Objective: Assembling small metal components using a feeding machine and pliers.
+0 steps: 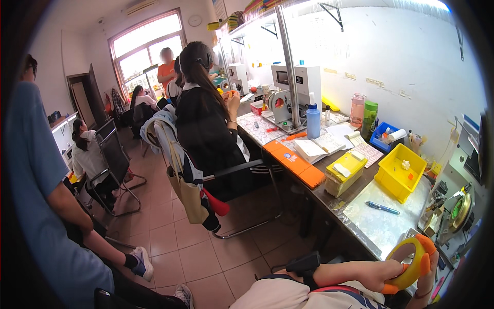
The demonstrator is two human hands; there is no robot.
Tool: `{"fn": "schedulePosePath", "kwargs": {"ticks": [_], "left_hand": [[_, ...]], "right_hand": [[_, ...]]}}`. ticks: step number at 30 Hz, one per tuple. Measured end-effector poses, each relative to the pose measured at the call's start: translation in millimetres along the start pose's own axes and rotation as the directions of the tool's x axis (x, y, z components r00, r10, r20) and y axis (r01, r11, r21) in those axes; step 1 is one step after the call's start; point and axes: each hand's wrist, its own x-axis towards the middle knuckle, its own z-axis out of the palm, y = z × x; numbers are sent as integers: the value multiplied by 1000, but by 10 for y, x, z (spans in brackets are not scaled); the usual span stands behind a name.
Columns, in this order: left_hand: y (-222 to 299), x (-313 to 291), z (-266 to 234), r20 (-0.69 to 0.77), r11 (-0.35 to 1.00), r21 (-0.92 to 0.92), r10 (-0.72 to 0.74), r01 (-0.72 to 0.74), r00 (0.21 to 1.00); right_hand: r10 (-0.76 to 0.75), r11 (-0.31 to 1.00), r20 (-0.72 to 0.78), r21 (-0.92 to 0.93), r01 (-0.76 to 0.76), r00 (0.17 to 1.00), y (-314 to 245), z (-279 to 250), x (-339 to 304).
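Here's the yellow tape roll (413, 273), up at the near right, caught between both hands: the left hand (378, 275) closed on its near left rim, the right hand (430, 260) curled around its right side, orange-covered fingers touching it. Just beyond, a blue pen (382, 207) lies on the bench (363, 219); farther, a yellow bin (387, 177).

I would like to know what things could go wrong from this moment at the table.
The yellow tape roll, held in the left hand and right hand near the front edge of the table, might slip and drop. The pen lies loose on the mat, so a moving arm could knock it. The blue bottle stands close to the open notebook; if tipped, it may wet the pages.
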Motion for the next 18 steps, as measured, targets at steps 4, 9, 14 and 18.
{"fn": "schedulePosePath", "kwargs": {"ticks": [4,9,14,18], "left_hand": [[-82,12,27,78,989,87,112,-118,991],[-114,20,72,110,897,317,287,-308,951],[-236,42,57,185,866,401,242,-298,952],[-267,42,89,148,877,398,228,-269,962]], "right_hand": [[57,985,-15,165,-54,998,70,-56,-39],[147,942,30,301,-149,989,83,-100,-71],[153,953,-102,279,-120,983,144,-110,-118],[108,965,-91,250,-82,990,116,-87,-93]]}}
